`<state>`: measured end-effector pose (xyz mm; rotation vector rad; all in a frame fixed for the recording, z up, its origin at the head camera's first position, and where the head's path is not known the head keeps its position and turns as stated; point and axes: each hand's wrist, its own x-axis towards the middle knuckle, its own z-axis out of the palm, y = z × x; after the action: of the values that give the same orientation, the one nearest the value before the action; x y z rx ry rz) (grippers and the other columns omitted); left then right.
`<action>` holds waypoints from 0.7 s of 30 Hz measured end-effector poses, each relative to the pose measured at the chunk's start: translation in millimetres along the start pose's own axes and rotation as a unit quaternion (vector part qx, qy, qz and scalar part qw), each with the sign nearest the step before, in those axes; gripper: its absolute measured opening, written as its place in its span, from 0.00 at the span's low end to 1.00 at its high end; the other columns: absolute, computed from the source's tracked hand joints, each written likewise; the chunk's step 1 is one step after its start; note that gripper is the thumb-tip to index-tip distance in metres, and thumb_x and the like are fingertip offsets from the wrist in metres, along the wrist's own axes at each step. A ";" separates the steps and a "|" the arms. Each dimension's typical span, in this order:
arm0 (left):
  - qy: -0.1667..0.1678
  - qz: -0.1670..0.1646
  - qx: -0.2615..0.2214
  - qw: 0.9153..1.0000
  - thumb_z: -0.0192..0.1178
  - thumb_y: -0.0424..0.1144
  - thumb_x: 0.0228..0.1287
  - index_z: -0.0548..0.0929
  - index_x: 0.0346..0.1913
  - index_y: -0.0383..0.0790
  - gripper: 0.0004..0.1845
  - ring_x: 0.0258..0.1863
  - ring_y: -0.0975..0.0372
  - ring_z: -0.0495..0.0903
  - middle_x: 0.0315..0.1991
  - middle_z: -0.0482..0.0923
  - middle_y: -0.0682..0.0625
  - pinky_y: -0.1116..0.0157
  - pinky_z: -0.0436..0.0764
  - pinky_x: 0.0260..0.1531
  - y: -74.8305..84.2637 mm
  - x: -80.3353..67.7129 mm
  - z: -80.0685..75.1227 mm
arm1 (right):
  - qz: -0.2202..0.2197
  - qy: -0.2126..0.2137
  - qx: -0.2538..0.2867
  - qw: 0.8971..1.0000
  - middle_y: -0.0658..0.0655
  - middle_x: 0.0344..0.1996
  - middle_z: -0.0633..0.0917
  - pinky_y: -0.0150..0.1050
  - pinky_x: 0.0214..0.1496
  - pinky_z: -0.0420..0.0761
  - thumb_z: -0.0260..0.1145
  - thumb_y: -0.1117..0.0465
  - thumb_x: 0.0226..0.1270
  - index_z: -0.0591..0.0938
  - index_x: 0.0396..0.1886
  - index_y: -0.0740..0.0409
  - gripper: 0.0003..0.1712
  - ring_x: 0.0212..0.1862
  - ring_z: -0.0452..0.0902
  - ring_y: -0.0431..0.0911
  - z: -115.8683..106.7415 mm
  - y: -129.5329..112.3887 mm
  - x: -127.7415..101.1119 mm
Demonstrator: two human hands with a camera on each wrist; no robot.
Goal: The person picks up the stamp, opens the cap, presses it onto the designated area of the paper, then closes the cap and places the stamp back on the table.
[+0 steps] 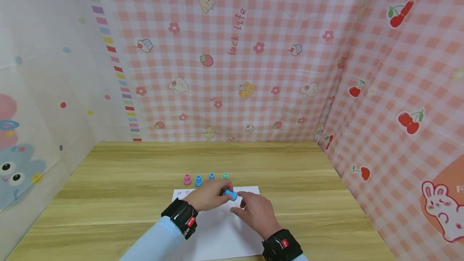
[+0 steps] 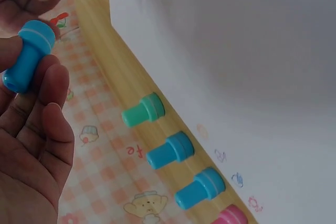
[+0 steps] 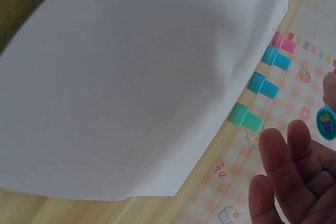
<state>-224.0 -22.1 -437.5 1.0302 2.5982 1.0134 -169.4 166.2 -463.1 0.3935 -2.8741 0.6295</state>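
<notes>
My left hand (image 1: pixel 208 195) pinches a blue toy stamp (image 1: pixel 230 195) between thumb and fingers, over the white paper. In the left wrist view the stamp (image 2: pixel 30 56) is tilted, its wide banded head upward. Its round end (image 3: pixel 326 123), bearing a small purple and green picture, faces the right wrist camera. Beside that head is my right hand (image 1: pixel 258 212), with thumb and forefinger apart and nothing held. The right wrist view shows the right fingers (image 3: pixel 278 153) loosely extended. Small printed marks (image 2: pixel 237 179) line the far edge of the paper (image 1: pixel 224 233).
Beyond the paper's far edge stands a row of stamps: pink (image 1: pixel 187 179), blue (image 1: pixel 198 181), another blue (image 1: pixel 212 176) and green (image 1: pixel 225 176). The wooden table (image 1: pixel 308 196) meets a checked cloth backdrop (image 1: pixel 232 71) behind, with cloth at both sides.
</notes>
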 end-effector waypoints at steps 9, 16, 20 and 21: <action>0.020 0.030 0.075 0.997 0.66 0.37 0.65 0.80 0.39 0.43 0.05 0.26 0.65 0.72 0.27 0.75 0.57 0.68 0.75 0.28 -5.0 18.2 -9.1 | 0.016 -0.031 -0.025 0.999 0.47 0.25 0.81 0.39 0.26 0.72 0.76 0.47 0.55 0.86 0.45 0.58 0.24 0.27 0.75 0.41 1.1 5.3 -3.2; 0.013 0.034 0.150 0.988 0.66 0.40 0.66 0.83 0.44 0.41 0.08 0.33 0.64 0.76 0.35 0.81 0.55 0.64 0.80 0.40 -5.9 39.2 -14.5 | 0.001 -0.039 -0.046 0.998 0.47 0.24 0.82 0.38 0.25 0.72 0.75 0.47 0.55 0.87 0.41 0.56 0.21 0.28 0.78 0.42 2.2 8.9 -6.2; 0.009 0.032 0.186 0.982 0.66 0.39 0.66 0.84 0.48 0.39 0.11 0.36 0.62 0.78 0.38 0.82 0.52 0.61 0.81 0.45 -3.3 50.5 -15.8 | -0.008 -0.035 -0.063 0.997 0.46 0.24 0.81 0.38 0.25 0.72 0.76 0.47 0.53 0.87 0.39 0.55 0.20 0.28 0.78 0.42 2.9 11.6 -7.6; 0.011 0.031 0.195 0.980 0.66 0.40 0.66 0.84 0.48 0.40 0.11 0.36 0.62 0.78 0.39 0.82 0.52 0.60 0.81 0.45 -2.3 53.1 -15.7 | -0.009 -0.034 -0.065 0.997 0.46 0.24 0.81 0.38 0.25 0.72 0.76 0.47 0.53 0.87 0.39 0.55 0.20 0.28 0.78 0.42 2.7 11.9 -7.8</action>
<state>-270.9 3.3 -422.5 1.1905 2.8681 0.5330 -165.8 177.2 -471.8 0.4280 -2.9529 0.4295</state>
